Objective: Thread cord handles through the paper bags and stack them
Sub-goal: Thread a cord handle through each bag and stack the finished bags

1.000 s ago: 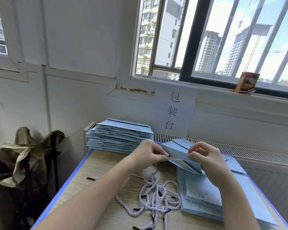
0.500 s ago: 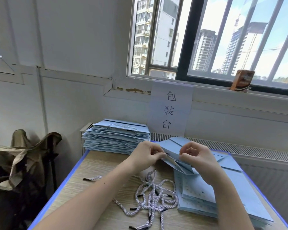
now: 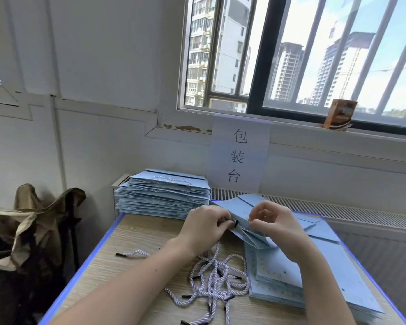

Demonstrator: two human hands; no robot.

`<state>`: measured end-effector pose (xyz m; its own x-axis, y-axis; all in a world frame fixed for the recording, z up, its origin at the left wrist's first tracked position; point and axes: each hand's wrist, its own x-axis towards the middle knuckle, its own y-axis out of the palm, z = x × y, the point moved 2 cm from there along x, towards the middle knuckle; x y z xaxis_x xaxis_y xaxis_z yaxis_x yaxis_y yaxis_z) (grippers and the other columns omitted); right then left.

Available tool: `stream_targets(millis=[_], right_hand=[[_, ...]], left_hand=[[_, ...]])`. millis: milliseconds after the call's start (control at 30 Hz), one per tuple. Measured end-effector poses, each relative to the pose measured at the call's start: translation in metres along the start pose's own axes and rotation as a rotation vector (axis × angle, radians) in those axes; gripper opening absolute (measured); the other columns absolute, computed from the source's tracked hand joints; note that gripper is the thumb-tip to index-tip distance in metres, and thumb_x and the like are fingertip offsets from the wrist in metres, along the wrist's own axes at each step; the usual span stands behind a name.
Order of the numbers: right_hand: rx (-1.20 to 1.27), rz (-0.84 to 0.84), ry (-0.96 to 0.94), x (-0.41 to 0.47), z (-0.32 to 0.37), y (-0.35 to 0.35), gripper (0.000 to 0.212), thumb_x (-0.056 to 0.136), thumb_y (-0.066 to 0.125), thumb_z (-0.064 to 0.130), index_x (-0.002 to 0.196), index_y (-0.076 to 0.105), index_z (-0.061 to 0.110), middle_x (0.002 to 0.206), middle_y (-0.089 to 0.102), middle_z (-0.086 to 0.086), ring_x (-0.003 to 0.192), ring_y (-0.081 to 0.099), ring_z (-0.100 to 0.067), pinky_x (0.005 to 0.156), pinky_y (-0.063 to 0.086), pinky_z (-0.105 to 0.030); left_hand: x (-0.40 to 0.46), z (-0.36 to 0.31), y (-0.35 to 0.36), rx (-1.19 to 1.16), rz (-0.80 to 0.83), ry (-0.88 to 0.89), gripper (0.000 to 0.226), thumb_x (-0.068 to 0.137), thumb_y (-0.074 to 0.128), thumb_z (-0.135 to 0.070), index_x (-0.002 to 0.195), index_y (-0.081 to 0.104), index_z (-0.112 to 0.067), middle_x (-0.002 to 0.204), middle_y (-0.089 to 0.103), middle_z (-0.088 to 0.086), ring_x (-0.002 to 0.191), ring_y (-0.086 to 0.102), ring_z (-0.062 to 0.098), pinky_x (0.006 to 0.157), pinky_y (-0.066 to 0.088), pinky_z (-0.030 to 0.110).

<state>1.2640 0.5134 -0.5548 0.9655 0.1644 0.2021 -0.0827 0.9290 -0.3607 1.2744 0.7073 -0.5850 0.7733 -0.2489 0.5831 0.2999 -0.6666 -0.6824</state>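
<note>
The paper bag (image 3: 242, 227) held up over the far edge of the table (image 3: 136, 245) is showing pale blue. The finished stack (image 3: 162, 195) at the far left corner is showing the same pale blue. The flat bags (image 3: 333, 273) along the right edge are pale blue with a faint speckled pattern. The loose cords (image 3: 216, 280) near the front edge are showing a white and lilac twist with black tips. The table is presenting light wood grain with a blue rim.
</note>
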Motion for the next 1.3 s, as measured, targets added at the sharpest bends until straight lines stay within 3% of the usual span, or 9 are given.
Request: stream_targets(millis=[167, 333, 567, 733, 833, 933, 1067, 1167, 1300], right_hand=[[0.021, 0.029, -0.021, 0.001, -0.002, 0.002, 0.017, 0.079, 0.069, -0.009, 0.081, 0.067, 0.007, 0.072, 0.067, -0.005, 0.066, 0.059, -0.016, 0.06, 0.045, -0.027], [0.065, 0.089, -0.052, 0.001, -0.002, 0.006, 0.019, 0.078, 0.067, -0.013, 0.083, 0.066, 0.006, 0.079, 0.066, -0.008, 0.066, 0.058, -0.018, 0.058, 0.046, -0.025], [0.062, 0.325, -0.016, -0.006, -0.001, 0.01, 0.019, 0.071, 0.06, -0.006, 0.089, 0.06, 0.003, 0.082, 0.06, -0.004, 0.066, 0.051, -0.02, 0.054, 0.041, -0.024], [0.07, 0.343, -0.031, -0.007, 0.004, 0.012, 0.02, 0.068, 0.058, -0.004, 0.088, 0.057, -0.001, 0.079, 0.057, -0.003, 0.063, 0.048, -0.018, 0.051, 0.037, -0.022], [0.071, 0.295, -0.047, -0.007, 0.005, 0.01, 0.019, 0.066, 0.06, -0.002, 0.085, 0.057, 0.0, 0.076, 0.056, -0.001, 0.059, 0.046, -0.015, 0.049, 0.035, -0.021], [0.07, 0.218, -0.048, -0.006, 0.003, 0.008, 0.017, 0.063, 0.06, 0.0, 0.078, 0.059, 0.006, 0.074, 0.055, -0.002, 0.058, 0.044, -0.015, 0.05, 0.034, -0.022], [0.048, 0.197, -0.03, -0.004, 0.002, 0.008, 0.017, 0.062, 0.061, 0.001, 0.078, 0.06, 0.008, 0.073, 0.056, -0.002, 0.059, 0.045, -0.014, 0.051, 0.035, -0.022], [0.056, 0.22, -0.034, -0.006, 0.004, 0.01, 0.018, 0.062, 0.061, 0.0, 0.078, 0.06, 0.008, 0.072, 0.055, -0.003, 0.059, 0.046, -0.014, 0.05, 0.035, -0.02], [0.092, 0.28, -0.051, -0.005, 0.005, 0.016, 0.02, 0.064, 0.061, -0.003, 0.081, 0.059, 0.006, 0.074, 0.054, -0.003, 0.061, 0.043, -0.015, 0.054, 0.034, -0.022]], left_hand=[[-0.002, -0.004, -0.002, 0.073, -0.049, 0.054, 0.018, 0.09, 0.069, -0.035, 0.101, 0.062, -0.023, 0.09, 0.071, -0.008, 0.078, 0.061, 0.009, 0.079, 0.051, 0.033], [0.003, 0.0, 0.002, 0.192, -0.005, 0.1, 0.035, 0.096, 0.058, -0.036, 0.131, 0.058, -0.031, 0.124, 0.067, -0.007, 0.108, 0.064, 0.017, 0.09, 0.05, 0.038], [0.002, -0.001, 0.009, 0.333, -0.052, 0.259, 0.024, 0.075, 0.057, -0.047, 0.071, 0.066, -0.026, 0.064, 0.062, -0.008, 0.05, 0.059, 0.015, 0.047, 0.038, 0.023], [0.003, -0.006, 0.007, 0.347, -0.052, 0.275, 0.025, 0.068, 0.068, -0.044, 0.066, 0.053, -0.024, 0.054, 0.056, -0.007, 0.041, 0.052, 0.017, 0.05, 0.024, 0.02], [0.005, -0.008, 0.006, 0.325, -0.015, 0.278, 0.016, 0.081, 0.067, -0.035, 0.079, 0.06, -0.021, 0.07, 0.065, -0.004, 0.056, 0.062, 0.024, 0.054, 0.032, 0.026], [0.006, -0.008, 0.001, 0.341, 0.155, 0.232, 0.023, 0.1, 0.053, -0.03, 0.12, 0.061, -0.022, 0.113, 0.066, -0.003, 0.095, 0.065, 0.026, 0.075, 0.043, 0.036], [0.004, -0.006, -0.002, 0.376, 0.215, 0.254, 0.045, 0.098, 0.048, -0.007, 0.139, 0.048, -0.024, 0.125, 0.058, -0.001, 0.103, 0.062, 0.026, 0.072, 0.037, 0.032], [0.004, -0.005, 0.001, 0.358, 0.183, 0.244, 0.032, 0.101, 0.046, -0.017, 0.131, 0.057, -0.024, 0.119, 0.062, -0.002, 0.101, 0.063, 0.026, 0.071, 0.036, 0.033], [0.004, -0.001, 0.005, 0.321, 0.087, 0.221, 0.024, 0.088, 0.048, -0.03, 0.091, 0.071, -0.021, 0.085, 0.069, -0.002, 0.073, 0.066, 0.029, 0.061, 0.04, 0.033]])
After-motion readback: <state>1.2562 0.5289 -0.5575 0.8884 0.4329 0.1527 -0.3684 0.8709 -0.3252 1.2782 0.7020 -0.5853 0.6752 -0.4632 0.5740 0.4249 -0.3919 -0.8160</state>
